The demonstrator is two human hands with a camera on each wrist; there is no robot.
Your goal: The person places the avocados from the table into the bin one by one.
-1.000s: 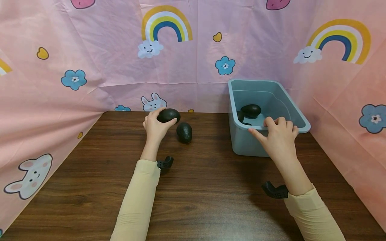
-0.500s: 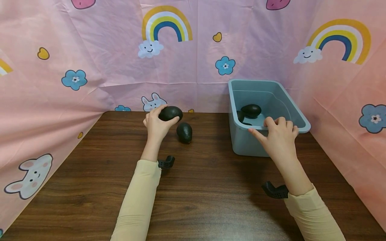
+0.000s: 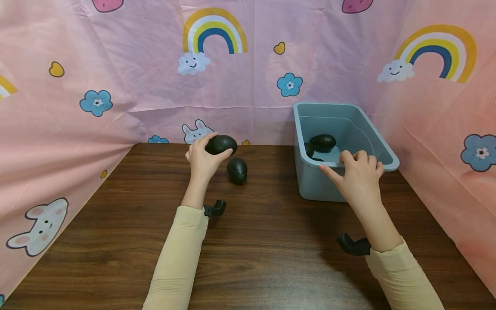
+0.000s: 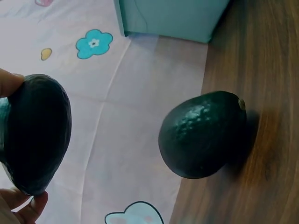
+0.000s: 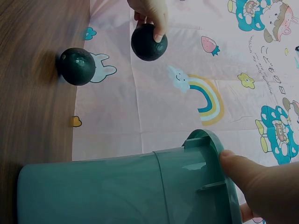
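My left hand (image 3: 202,162) pinches a dark green avocado (image 3: 223,144) between thumb and fingers, held above the table towards the back. In the left wrist view the fingertips (image 4: 33,208) press the lower end of this avocado (image 4: 39,133). A second avocado (image 3: 237,171) lies on the table just below and right of it. On the right, my right hand (image 3: 360,178) grips the near rim of a blue-green plastic bin (image 3: 318,183), thumb outside and fingers over the edge. Inside the bin lie one whole avocado (image 3: 323,142) and others partly hidden by its wall.
The brown wooden table (image 3: 263,249) extends in front of both arms. A pink printed cloth (image 3: 267,86) with rainbows and flowers stands behind and at both sides; the bin is close to it. Black wrist mounts (image 3: 353,245) stick out from the sleeves.
My left hand has drifted slightly right and upward, carrying the avocado. The right hand stays on the bin's rim; the bin and the table avocado have not moved.
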